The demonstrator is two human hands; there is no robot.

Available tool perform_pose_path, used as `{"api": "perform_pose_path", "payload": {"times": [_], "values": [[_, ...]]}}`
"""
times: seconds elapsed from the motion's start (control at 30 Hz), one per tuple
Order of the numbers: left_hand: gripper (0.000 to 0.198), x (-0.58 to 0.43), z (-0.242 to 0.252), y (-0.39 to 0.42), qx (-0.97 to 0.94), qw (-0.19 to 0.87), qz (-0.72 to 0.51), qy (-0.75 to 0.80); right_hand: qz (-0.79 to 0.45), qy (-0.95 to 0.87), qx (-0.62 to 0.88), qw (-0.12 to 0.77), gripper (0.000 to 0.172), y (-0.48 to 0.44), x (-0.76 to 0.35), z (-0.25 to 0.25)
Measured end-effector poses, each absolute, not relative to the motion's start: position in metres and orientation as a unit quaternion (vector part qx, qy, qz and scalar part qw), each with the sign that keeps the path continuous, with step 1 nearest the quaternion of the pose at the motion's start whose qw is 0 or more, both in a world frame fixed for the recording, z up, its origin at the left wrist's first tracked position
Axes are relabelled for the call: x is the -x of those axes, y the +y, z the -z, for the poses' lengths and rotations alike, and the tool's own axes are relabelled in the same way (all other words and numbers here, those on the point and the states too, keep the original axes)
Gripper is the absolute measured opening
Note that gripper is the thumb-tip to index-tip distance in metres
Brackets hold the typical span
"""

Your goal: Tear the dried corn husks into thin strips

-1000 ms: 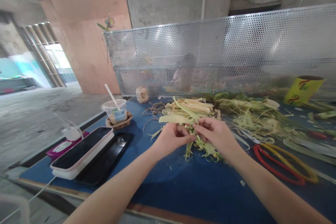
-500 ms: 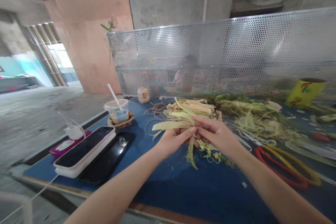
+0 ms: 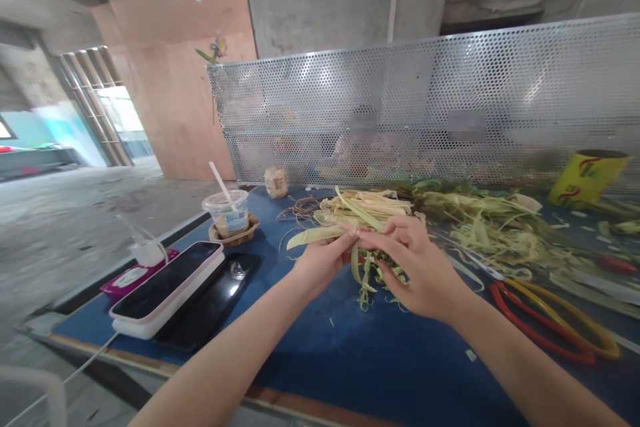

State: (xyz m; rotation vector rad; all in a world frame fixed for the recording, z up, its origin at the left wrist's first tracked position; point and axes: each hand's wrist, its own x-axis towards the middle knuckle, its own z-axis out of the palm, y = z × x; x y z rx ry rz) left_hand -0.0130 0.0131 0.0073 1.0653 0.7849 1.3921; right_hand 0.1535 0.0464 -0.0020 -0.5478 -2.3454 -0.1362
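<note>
My left hand (image 3: 320,265) is closed in a pinch on green corn husk strips (image 3: 313,236) above the middle of the blue table. One flat strip sticks out to the left, and another slants up behind my fingers. Meeting it from the right, my right hand (image 3: 425,270) has its index fingertip at the pinch and other fingers bent round the husk, partly hiding it. Below the hands hang thin, curly green husk shreds (image 3: 367,287). Just behind lies a stack of pale dried corn husks (image 3: 383,201).
Red-and-yellow-handled scissors (image 3: 550,327) lie at right, near loose husks (image 3: 485,237) and a yellow roll (image 3: 587,177). At left are a drink cup (image 3: 233,219), a pink-edged phone (image 3: 167,280), and a black phone (image 3: 207,300). A perforated metal screen (image 3: 320,100) stands behind; people show dimly through it.
My right hand has turned, its index finger now reaching over to my left thumb. The husk strips have shifted slightly left, and the hanging shreds have swung under the hands.
</note>
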Motion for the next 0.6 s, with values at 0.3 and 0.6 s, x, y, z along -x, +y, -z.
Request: {"api": "perform_pose_path", "payload": {"times": [0.3, 0.6], "values": [[0.02, 0.013, -0.009, 0.009, -0.502, 0.566, -0.561, 0.336, -0.073, -0.861, 0.315, 0.394, 0.015, 0.037, -0.142, 0.005], [0.019, 0.022, -0.012, 0.014, -0.67, 0.248, -0.491, 0.499, -0.07, -0.868, 0.194, 0.451, 0.017, 0.045, -0.147, 0.0]]}}
